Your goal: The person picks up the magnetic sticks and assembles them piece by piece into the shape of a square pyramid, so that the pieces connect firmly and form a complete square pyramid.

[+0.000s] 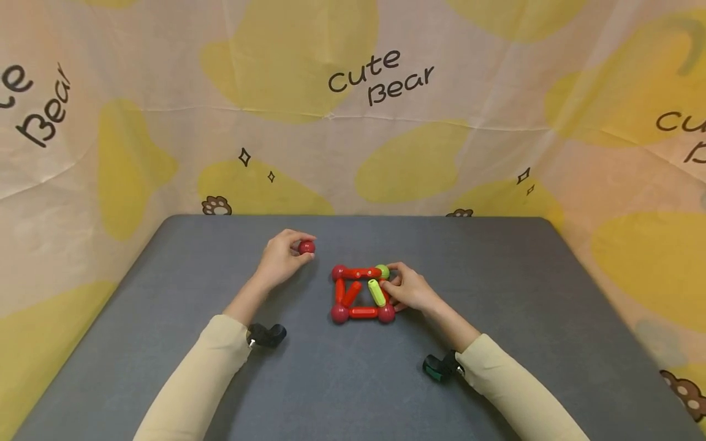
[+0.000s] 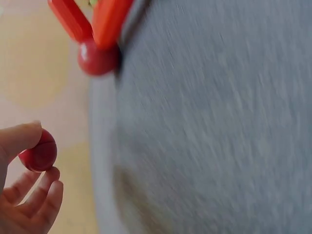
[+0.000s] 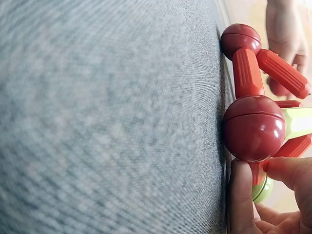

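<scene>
A dark red ball point(image 1: 306, 247) is pinched between the thumb and fingers of my left hand point(image 1: 279, 260), held to the upper left of a square frame of magnetic rods and balls. The frame has red balls at three corners, such as the near-left ball point(image 1: 339, 313), and a light green ball point(image 1: 382, 272) at the far right. Red rods join them, including the front rod point(image 1: 363, 312). A red rod point(image 1: 352, 294) and a light green rod point(image 1: 377, 293) slant up from the two near balls. My right hand point(image 1: 412, 291) pinches the right side rod point(image 3: 258, 173).
The frame lies near the middle of a grey table point(image 1: 342, 392). A patterned curtain point(image 1: 309, 141) rises behind the table and along both sides. Dark wrist cameras hang near each cuff, the left camera point(image 1: 267, 335) and the right camera point(image 1: 439, 367).
</scene>
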A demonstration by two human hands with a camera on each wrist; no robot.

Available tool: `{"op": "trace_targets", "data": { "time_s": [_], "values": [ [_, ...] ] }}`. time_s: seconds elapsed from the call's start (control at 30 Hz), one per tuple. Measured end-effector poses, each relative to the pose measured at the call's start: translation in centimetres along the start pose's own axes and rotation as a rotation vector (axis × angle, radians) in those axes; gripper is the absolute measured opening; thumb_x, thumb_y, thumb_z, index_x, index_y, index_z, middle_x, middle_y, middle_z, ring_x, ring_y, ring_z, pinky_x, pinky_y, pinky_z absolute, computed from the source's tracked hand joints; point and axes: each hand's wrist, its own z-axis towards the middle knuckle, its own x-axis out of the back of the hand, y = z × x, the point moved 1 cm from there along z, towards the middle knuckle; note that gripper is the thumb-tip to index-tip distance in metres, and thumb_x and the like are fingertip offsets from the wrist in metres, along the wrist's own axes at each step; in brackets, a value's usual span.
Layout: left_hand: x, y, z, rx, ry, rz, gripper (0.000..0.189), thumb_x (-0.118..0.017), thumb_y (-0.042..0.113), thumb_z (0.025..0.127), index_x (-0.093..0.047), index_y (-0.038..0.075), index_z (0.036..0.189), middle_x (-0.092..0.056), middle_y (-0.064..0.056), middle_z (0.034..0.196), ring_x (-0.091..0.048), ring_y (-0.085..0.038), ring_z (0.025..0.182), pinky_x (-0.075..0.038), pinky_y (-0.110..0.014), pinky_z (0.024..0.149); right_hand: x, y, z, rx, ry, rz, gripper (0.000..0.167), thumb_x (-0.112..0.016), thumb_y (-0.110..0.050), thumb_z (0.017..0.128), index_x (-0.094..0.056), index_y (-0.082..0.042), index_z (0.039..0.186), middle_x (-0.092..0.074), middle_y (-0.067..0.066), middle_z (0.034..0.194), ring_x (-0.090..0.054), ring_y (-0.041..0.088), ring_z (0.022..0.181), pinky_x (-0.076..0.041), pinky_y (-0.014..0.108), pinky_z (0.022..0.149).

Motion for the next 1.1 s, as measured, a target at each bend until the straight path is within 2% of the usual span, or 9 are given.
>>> {"op": "trace_targets", "data": {
  "time_s": [0.2, 0.43, 0.6, 0.8, 1.1],
  "values": [
    [-0.4, 2.8, -0.6, -0.091, -0.011, -0.070, 0.029, -0.074, 0.013, 0.076, -0.068, 0.014, 0.105, -0.057, -0.006, 0.099, -0.060, -0.020, 0.077, -0.051, -0.034, 0.070, 0.0, -0.1, -0.1, -0.001, -0.001, -0.012, 0.050, -0.061, -0.018, 0.088, -0.040, -0.006, 0.132, -0.063, 0.008, 0.083, -0.061, 0.014, 0.058, -0.052, 0.030, 0.050],
    [-1.3, 5.3, -1.4, -0.179, -0.062, -0.115, 0.030, -0.075, 0.014, 0.076, -0.067, 0.013, 0.106, -0.060, -0.002, 0.097, -0.059, -0.019, 0.082, -0.052, -0.032, 0.073, 0.0, -0.1, -0.1, -0.001, 0.003, -0.016, 0.050, -0.060, -0.019, 0.088, -0.040, -0.005, 0.132, -0.062, 0.008, 0.083, -0.061, 0.015, 0.058, -0.052, 0.030, 0.049],
    [-2.0, 6.9, -2.0, -0.211, -0.094, -0.140, 0.031, -0.075, 0.015, 0.076, -0.066, 0.013, 0.105, -0.062, -0.001, 0.098, -0.060, -0.019, 0.081, -0.052, -0.034, 0.070, 0.0, 0.0, -0.1, -0.006, 0.009, -0.019, 0.051, -0.061, -0.020, 0.088, -0.040, -0.006, 0.133, -0.062, 0.009, 0.083, -0.061, 0.015, 0.058, -0.052, 0.031, 0.049],
    [-3.1, 7.9, -2.4, -0.241, -0.117, -0.161, 0.031, -0.075, 0.015, 0.076, -0.066, 0.013, 0.105, -0.062, 0.000, 0.099, -0.059, -0.015, 0.081, -0.052, -0.032, 0.069, 0.0, 0.0, -0.1, -0.008, 0.003, -0.017, 0.051, -0.060, -0.019, 0.088, -0.039, -0.005, 0.133, -0.062, 0.009, 0.083, -0.061, 0.015, 0.058, -0.052, 0.030, 0.050],
    [-4.3, 8.0, -2.6, -0.253, -0.100, -0.170, 0.031, -0.075, 0.015, 0.076, -0.066, 0.013, 0.105, -0.064, 0.003, 0.095, -0.061, -0.010, 0.078, -0.051, -0.023, 0.068, -0.1, 0.0, -0.2, 0.002, 0.001, -0.009, 0.051, -0.059, -0.019, 0.089, -0.039, -0.005, 0.133, -0.063, 0.009, 0.084, -0.063, 0.015, 0.060, -0.053, 0.031, 0.051]
  ]
}}
